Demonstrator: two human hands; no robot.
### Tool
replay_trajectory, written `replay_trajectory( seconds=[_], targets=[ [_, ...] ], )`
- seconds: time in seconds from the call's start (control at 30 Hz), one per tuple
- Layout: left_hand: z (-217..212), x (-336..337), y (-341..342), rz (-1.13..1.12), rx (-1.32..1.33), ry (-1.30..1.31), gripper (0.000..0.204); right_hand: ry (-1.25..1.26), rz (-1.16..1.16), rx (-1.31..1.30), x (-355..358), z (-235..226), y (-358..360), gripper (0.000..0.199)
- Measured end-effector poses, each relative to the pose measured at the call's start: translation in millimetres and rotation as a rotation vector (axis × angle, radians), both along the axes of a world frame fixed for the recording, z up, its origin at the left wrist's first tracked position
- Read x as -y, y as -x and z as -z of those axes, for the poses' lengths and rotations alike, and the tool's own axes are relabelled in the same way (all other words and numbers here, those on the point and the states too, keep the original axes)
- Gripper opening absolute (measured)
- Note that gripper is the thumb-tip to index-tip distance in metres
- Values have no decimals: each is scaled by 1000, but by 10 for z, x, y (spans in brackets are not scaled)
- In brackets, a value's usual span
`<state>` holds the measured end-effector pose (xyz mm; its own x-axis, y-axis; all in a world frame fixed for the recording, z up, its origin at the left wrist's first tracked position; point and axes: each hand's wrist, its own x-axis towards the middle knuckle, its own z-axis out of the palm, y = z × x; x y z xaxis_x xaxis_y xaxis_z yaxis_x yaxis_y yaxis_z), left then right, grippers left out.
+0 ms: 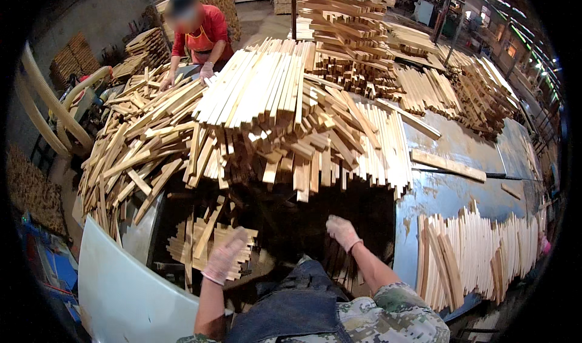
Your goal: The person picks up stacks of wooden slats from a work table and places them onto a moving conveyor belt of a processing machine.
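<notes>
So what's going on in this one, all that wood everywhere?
A person in thin gloves stands at a big table heaped with short wooden slats. The left hand rests on a small batch of slats in the dark gap below the heap; the right hand reaches into that gap, its grip empty as far as shows. A neat row of slats lies to the right. Across the table, a co-worker in red sorts more.

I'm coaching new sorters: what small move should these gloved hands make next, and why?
Probably close the left hand on the small stack of pale wooden slats beneath it: the glove already rests there, while the right hand hovers open over the dark gap.
</notes>
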<state>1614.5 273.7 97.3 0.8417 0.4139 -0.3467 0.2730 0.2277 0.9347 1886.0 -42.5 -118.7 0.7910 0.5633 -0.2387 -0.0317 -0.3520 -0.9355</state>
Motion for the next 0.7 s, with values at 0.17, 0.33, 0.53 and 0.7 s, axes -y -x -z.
replay_trajectory(
  seconds=[0.17,0.33,0.53,0.7],
  targets=[
    [-289,-1075,-1163,-215,64,-271,76,300,-140,1267,-570,-1019,-1757,35],
    [-318,-2199,-2007,-504,55,-597,76,-283,311,248,-1433,-2091,-2762,39],
    [-448,-3183,-2805,-465,-124,-796,87,168,256,577,-1992,-1974,-4128,69],
    [-487,-3675,-3134,-294,-290,-662,95,458,151,419,-2417,-2176,-4438,75]
  ],
)
